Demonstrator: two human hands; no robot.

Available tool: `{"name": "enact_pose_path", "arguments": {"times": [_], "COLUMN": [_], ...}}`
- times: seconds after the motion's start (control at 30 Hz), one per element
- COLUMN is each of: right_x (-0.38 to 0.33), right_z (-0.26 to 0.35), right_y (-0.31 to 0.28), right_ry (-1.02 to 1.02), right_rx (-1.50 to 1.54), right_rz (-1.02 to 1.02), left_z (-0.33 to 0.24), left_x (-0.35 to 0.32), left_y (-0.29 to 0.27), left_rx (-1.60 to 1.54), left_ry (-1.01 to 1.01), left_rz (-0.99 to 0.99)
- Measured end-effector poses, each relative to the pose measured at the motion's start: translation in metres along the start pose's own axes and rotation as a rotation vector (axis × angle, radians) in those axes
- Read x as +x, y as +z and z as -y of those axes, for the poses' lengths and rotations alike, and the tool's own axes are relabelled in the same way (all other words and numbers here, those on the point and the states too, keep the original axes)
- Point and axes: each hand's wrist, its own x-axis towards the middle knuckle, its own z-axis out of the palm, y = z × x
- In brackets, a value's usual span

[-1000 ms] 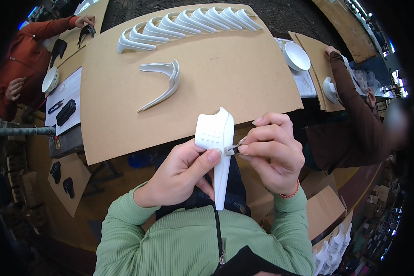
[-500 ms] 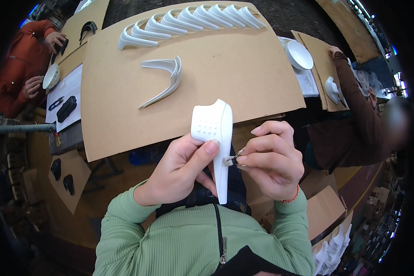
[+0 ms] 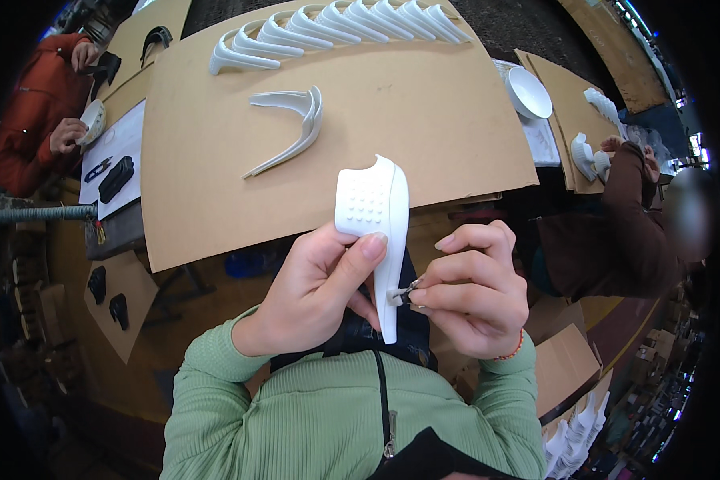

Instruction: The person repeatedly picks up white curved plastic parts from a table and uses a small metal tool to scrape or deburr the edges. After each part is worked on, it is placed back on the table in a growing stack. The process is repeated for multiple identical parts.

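My left hand [image 3: 316, 284] grips a long white moulded plastic piece [image 3: 366, 197], its thumb pressed on the front face. This piece is wide and dotted with small bumps at the top and tapers to a narrow lower end. My right hand [image 3: 480, 292] pinches a small dark metal clip [image 3: 410, 290] with a pale pad [image 3: 394, 298] at its tip. That pad meets the right edge of the piece's narrow part. On the cardboard-topped table ahead lies a U-shaped white piece [image 3: 306, 132], apart from both hands.
A row of similar white curved pieces [image 3: 328, 30] lines the far side of the cardboard sheet [image 3: 208, 200]. Beside it at right stands a white bowl [image 3: 528, 93]. Co-workers sit at left in red and at right in brown. An open carton [image 3: 566, 364] sits low at right.
The pad has moved slightly down along the piece's right edge. The held piece has risen a little in view, and the right co-worker's arms have shifted.
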Motion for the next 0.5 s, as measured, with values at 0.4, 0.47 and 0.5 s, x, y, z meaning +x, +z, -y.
{"name": "enact_pose_path", "arguments": {"times": [0.4, 0.47, 0.5], "right_x": [-0.0031, -0.0035, -0.0038], "right_z": [0.0045, 0.0049, 0.0049], "right_y": [0.0011, 0.0010, 0.0008], "right_ry": [-0.050, -0.058, -0.061], "right_rx": [-0.039, -0.046, -0.044], "right_rz": [0.041, 0.053, 0.060], "left_z": [-0.0005, -0.0004, -0.0002], "left_x": [0.0005, 0.0007, 0.0011], "left_y": [-0.0013, -0.0021, -0.0024], "left_rx": [0.026, 0.030, 0.031], "left_ry": [0.013, 0.014, 0.018], "left_rz": [-0.041, -0.046, -0.050]}}
